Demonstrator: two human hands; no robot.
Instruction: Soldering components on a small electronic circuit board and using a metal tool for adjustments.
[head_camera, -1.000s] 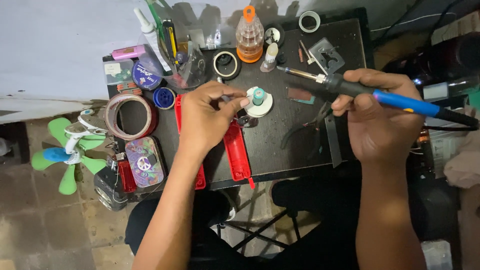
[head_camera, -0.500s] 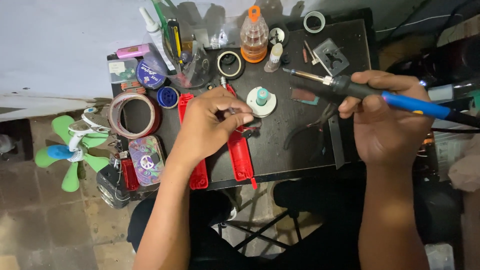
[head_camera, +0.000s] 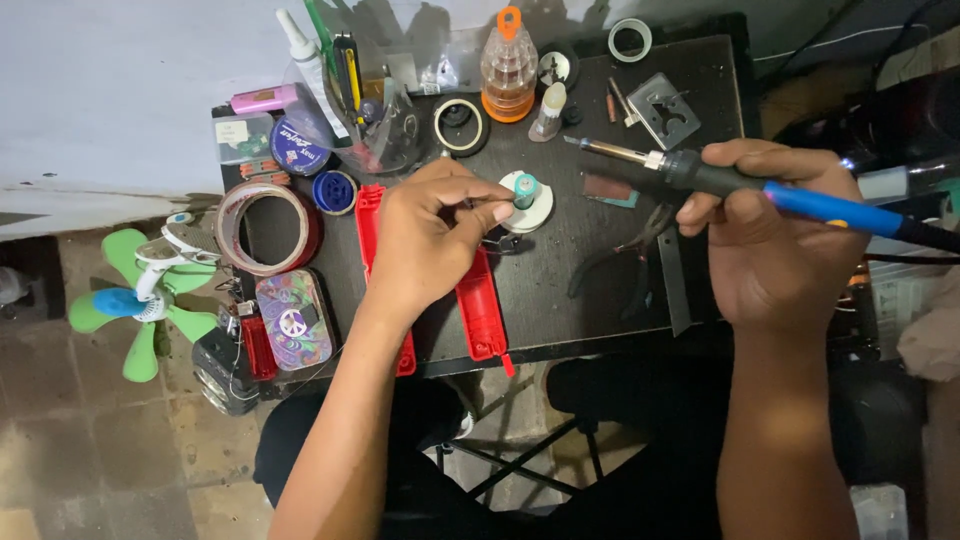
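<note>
The right hand (head_camera: 775, 235) grips a blue-handled soldering iron (head_camera: 720, 180), fingers clamped round its black collar, tip pointing left above the dark worktop (head_camera: 590, 290). The left hand (head_camera: 425, 240) rests over a red holder (head_camera: 480, 300), its fingers pinched together on something too small to make out, just beside a white spool with a teal cap (head_camera: 526, 195). Pliers (head_camera: 630, 250) lie between the hands. A tape roll (head_camera: 268, 228) sits at the worktop's left edge, an orange bottle (head_camera: 508, 65) at the back, and a green fan (head_camera: 135, 305) on the floor.
</note>
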